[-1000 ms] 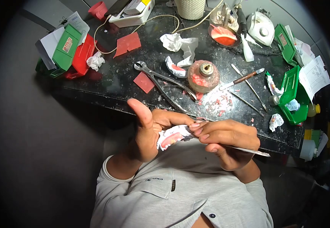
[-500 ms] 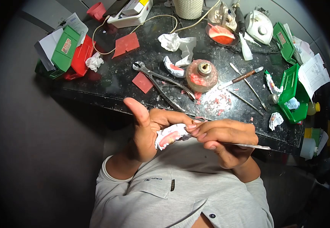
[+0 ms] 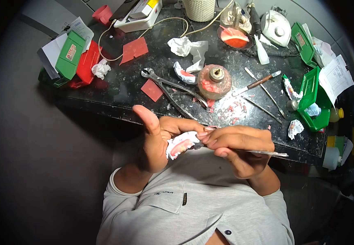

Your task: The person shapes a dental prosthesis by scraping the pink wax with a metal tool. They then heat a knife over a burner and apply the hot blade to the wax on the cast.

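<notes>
In front of my shirt, a small white plaster dental cast (image 3: pixel 182 144) with pink wax on it rests in my left hand (image 3: pixel 154 136). The fingers curl behind the cast, and the thumb sticks up away from it. My right hand (image 3: pixel 242 149) is closed on a thin metal wax-carving tool (image 3: pixel 281 154), whose handle end juts out to the right. Its working end is hidden by the fingers. The right fingertips touch the cast's right end.
On the black bench (image 3: pixel 116 98) are a spirit lamp (image 3: pixel 214 83), large pliers (image 3: pixel 173 90), a brown-handled wax knife (image 3: pixel 258 83) and pink wax sheets (image 3: pixel 134 50). Wax scraps lie beside the lamp. Another cast (image 3: pixel 184 73) sits behind. Green bins (image 3: pixel 311 98) stand at the right.
The view has shifted slightly, so the bench items sit a little further left. My right hand has tilted slightly at the cast's edge; both hands keep their holds.
</notes>
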The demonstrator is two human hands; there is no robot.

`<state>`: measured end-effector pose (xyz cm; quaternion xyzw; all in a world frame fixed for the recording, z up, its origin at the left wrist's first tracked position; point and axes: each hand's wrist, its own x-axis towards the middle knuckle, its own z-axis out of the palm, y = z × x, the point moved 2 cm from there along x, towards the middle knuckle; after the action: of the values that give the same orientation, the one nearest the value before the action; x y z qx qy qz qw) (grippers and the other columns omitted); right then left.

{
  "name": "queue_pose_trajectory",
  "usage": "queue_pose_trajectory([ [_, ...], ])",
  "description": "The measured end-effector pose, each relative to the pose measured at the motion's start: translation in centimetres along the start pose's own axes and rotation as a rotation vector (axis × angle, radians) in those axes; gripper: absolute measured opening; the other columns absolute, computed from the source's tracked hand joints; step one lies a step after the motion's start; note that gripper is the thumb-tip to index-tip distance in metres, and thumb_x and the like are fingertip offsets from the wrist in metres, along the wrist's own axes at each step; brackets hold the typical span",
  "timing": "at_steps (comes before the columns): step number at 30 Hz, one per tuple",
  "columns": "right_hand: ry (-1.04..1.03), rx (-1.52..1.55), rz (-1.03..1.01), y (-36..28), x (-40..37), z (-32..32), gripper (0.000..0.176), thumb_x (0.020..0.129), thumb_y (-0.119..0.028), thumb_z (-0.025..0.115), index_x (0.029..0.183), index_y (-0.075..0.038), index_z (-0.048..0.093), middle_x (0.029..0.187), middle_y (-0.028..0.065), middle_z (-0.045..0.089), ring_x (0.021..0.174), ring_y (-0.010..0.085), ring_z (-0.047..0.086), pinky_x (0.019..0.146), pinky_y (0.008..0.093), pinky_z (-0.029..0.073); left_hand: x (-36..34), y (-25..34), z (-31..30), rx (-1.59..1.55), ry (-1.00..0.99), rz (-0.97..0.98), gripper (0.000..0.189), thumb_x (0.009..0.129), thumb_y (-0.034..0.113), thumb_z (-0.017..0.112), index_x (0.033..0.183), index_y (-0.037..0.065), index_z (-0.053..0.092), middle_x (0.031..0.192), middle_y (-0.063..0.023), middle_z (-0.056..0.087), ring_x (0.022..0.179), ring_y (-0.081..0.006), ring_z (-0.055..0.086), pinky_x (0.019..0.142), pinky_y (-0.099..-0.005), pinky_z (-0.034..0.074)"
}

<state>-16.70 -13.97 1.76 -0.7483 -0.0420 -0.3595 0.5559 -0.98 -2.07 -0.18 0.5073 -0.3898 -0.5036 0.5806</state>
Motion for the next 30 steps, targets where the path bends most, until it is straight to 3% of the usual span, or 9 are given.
queue_pose_trajectory([
  [3,-0.002,0.014,-0.005,0.1,0.0,-0.2,0.01,0.083,0.01,0.075,0.093,0.008,0.073,0.091,0.0206,0.074,0.087,0.03,0.076,0.08,0.0361,0.061,0.2,-0.7,-0.3,-0.084,0.041,0.082,0.136,0.08,0.09,-0.012,0.103,-0.016,0.07,0.08,-0.011,0.07,0.059,-0.0096,0.051,0.056,-0.0206,0.039],
  [6,0.019,0.104,-0.018,1.0,-0.6,-0.7,0.012,0.082,0.009,0.076,0.093,0.009,0.073,0.09,0.0218,0.075,0.086,0.0302,0.076,0.08,0.0365,0.062,-0.2,-0.1,-0.5,-0.118,-0.056,-0.042,0.136,0.078,0.092,-0.012,0.104,-0.014,0.07,0.084,-0.0121,0.071,0.061,-0.009,0.052,0.055,-0.0199,0.04],
  [9,0.157,0.172,-0.022,1.5,-0.7,-1.6,0.016,0.083,0.003,0.078,0.095,0.011,0.073,0.089,0.0237,0.075,0.085,0.0309,0.076,0.079,0.0385,0.062,0.2,0.5,-0.2,-0.107,0.015,-0.072,0.123,0.091,0.084,-0.005,0.104,-0.013,0.069,0.088,-0.0142,0.071,0.06,-0.0082,0.051,0.054,-0.0191,0.04],
  [12,0.296,0.215,0.009,2.2,-1.3,-2.0,0.024,0.086,-0.01,0.08,0.096,0.01,0.072,0.089,0.0219,0.074,0.083,0.0299,0.075,0.079,0.0399,0.062,0.5,0.5,-0.3,-0.162,0.021,-0.008,0.099,0.103,0.065,0.002,0.113,-0.01,0.068,0.086,-0.0075,0.066,0.065,-0.0093,0.048,0.059,-0.0223,0.035],
  [14,0.39,0.246,-0.065,2.6,-1.7,-2.4,0.034,0.087,-0.022,0.082,0.096,0.008,0.07,0.089,0.0204,0.074,0.081,0.0293,0.074,0.078,0.041,0.062,0.6,0.7,-0.2,-0.081,0.102,0.027,0.089,0.105,0.054,0.009,0.104,-0.012,0.068,0.088,-0.016,0.07,0.058,-0.0099,0.053,0.051,-0.018,0.04],
  [15,0.413,0.236,-0.079,2.6,-1.6,-2.3,0.041,0.09,-0.031,0.078,0.098,0.007,0.063,0.086,0.0207,0.072,0.079,0.03,0.074,0.077,0.0449,0.062,0.6,0.4,-0.5,-0.091,0.067,0.004,0.096,0.104,0.061,0.005,0.105,-0.012,0.067,0.088,-0.0168,0.07,0.059,-0.0119,0.057,0.051,-0.0194,0.042],
  [20,0.414,0.248,-0.057,2.8,-1.8,-2.2,0.04,0.099,-0.034,0.067,0.101,0.003,0.051,0.08,0.0218,0.069,0.079,0.0322,0.074,0.077,0.0509,0.064,1.0,0.1,-0.1,-0.137,0.067,0.002,0.11,0.099,0.074,-0.002,0.105,-0.012,0.067,0.077,-0.0166,0.068,0.063,-0.0171,0.065,0.051,-0.0209,0.046],
  [26,0.402,0.241,-0.042,3.2,-2.2,-1.8,0.036,0.103,-0.031,0.062,0.102,0.002,0.047,0.078,0.0201,0.07,0.069,0.0288,0.074,0.067,0.0416,0.065,0.9,-0.4,-0.6,-0.245,-0.022,0.039,0.101,0.101,0.072,0.003,0.109,-0.009,0.063,0.08,-0.0179,0.066,0.063,-0.0178,0.064,0.053,-0.0223,0.047],
  [30,0.396,0.251,0.032,3.0,-2.9,-2.0,0.037,0.101,-0.029,0.066,0.101,0.005,0.051,0.078,0.0184,0.07,0.063,0.0225,0.073,0.062,0.0323,0.063,0.8,-0.3,-0.3,-0.267,0.096,0.012,0.073,0.107,0.055,0.016,0.114,-0.005,0.057,0.08,-0.0109,0.058,0.064,-0.013,0.051,0.057,-0.0245,0.043],
])
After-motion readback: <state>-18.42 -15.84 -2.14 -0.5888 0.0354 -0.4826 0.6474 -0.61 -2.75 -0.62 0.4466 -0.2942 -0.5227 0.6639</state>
